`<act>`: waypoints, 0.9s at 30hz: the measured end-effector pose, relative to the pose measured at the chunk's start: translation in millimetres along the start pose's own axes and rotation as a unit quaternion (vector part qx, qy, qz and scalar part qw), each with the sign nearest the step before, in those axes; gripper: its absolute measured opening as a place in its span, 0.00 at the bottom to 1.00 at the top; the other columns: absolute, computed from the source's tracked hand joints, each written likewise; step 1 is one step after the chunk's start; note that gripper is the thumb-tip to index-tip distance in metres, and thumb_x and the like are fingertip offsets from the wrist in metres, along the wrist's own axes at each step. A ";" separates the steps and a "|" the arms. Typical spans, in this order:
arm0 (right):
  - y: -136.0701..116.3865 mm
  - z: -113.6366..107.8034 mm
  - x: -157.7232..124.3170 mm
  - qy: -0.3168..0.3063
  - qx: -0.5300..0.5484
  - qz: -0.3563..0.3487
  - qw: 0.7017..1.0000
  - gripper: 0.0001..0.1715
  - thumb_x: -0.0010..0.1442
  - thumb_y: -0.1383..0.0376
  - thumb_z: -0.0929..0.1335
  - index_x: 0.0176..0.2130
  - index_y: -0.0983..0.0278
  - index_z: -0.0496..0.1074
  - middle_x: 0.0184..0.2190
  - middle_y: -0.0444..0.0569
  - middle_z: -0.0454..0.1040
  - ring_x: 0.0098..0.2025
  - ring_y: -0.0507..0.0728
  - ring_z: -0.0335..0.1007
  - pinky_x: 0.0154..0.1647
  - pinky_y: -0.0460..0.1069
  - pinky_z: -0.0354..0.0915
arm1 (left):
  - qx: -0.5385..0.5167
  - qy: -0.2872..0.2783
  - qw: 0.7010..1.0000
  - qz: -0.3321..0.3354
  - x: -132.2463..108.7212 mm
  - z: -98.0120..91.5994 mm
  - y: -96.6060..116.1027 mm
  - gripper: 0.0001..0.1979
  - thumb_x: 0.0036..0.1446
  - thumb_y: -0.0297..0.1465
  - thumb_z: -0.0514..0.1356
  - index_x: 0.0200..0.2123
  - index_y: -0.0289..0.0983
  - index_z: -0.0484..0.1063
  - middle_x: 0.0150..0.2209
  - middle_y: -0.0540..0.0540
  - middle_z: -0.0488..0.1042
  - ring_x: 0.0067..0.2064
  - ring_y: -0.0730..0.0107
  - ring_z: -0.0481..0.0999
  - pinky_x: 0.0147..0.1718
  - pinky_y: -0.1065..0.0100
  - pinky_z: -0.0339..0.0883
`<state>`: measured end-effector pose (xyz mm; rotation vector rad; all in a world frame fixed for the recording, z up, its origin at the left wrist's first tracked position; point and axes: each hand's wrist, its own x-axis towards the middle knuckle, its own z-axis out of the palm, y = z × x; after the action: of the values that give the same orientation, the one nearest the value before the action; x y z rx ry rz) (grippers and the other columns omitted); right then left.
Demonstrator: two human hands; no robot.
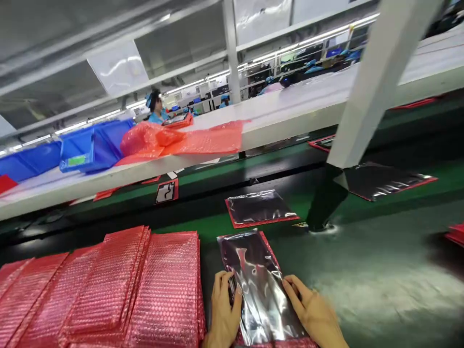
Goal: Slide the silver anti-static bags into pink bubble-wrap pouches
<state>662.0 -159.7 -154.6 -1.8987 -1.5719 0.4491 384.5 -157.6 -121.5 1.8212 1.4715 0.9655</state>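
Left hand (224, 309) and right hand (314, 311), each grip closed on the shiny bag (259, 285); bubble bags (145, 285) lie just left; no legible writing.

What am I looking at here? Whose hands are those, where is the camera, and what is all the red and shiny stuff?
The camera sits on a worker's head, looking down at their own bare hands. The left hand and right hand grip the two sides of a shiny dark bag lying on a green bench. Beside the left hand are stacks of red bubble-wrap pouches. Farther off, similar shiny bags lie on the green belt. On the white shelf are blue bins and loose red wrap. Another person works in the distance.
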 end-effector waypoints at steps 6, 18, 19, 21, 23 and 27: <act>15.0 -20.6 -6.5 -0.060 -0.016 0.075 0.995 0.37 0.69 0.33 0.58 0.45 0.54 0.80 0.34 0.47 0.84 0.36 0.65 0.83 0.35 0.53 0.71 | -0.023 -0.014 1.000 -0.010 -13.3 11.0 8.3 0.21 0.74 0.31 0.55 0.67 0.41 0.70 0.67 0.37 0.69 0.69 0.52 0.70 0.70 0.48 0.66; -1.4 -39.1 -12.9 0.004 0.031 0.066 0.997 0.33 0.65 0.34 0.66 0.42 0.57 0.82 0.38 0.52 0.86 0.38 0.69 0.84 0.41 0.58 0.79 | -0.024 -0.039 0.999 -0.010 -17.4 19.0 15.2 0.22 0.70 0.28 0.57 0.66 0.42 0.70 0.66 0.37 0.70 0.67 0.49 0.72 0.67 0.46 0.70; -3.7 -39.1 -12.7 0.004 0.035 0.065 0.997 0.34 0.65 0.34 0.66 0.42 0.58 0.82 0.37 0.53 0.86 0.36 0.68 0.84 0.40 0.57 0.79 | -0.020 -0.039 0.999 -0.007 -17.5 18.6 14.7 0.22 0.70 0.28 0.57 0.65 0.42 0.70 0.66 0.37 0.70 0.67 0.48 0.72 0.67 0.45 0.69; -6.3 -38.8 -11.3 -0.007 0.037 0.061 0.997 0.37 0.66 0.34 0.65 0.42 0.61 0.81 0.34 0.54 0.85 0.33 0.67 0.82 0.39 0.57 0.77 | -0.013 -0.034 0.999 -0.003 -17.5 17.6 13.7 0.22 0.71 0.28 0.57 0.66 0.41 0.70 0.66 0.37 0.69 0.68 0.49 0.70 0.68 0.45 0.68; -4.8 -38.2 -8.8 -0.017 0.033 0.055 0.998 0.37 0.65 0.34 0.64 0.43 0.62 0.81 0.33 0.53 0.84 0.33 0.66 0.81 0.37 0.56 0.76 | -0.011 -0.025 1.000 0.005 -16.9 16.2 12.7 0.23 0.71 0.28 0.57 0.66 0.42 0.69 0.67 0.37 0.68 0.69 0.49 0.69 0.70 0.46 0.67; 5.8 -34.3 -3.0 -0.016 0.032 0.059 0.998 0.37 0.64 0.34 0.64 0.45 0.61 0.81 0.34 0.53 0.85 0.34 0.66 0.82 0.37 0.56 0.73 | -0.019 -0.017 0.999 0.036 -12.4 12.2 10.3 0.23 0.70 0.29 0.59 0.67 0.42 0.68 0.65 0.38 0.70 0.67 0.50 0.70 0.69 0.49 0.67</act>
<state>686.9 -171.7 -133.2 -1.9503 -1.4516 0.5764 398.7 -171.9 -121.9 1.8663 1.3659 0.9857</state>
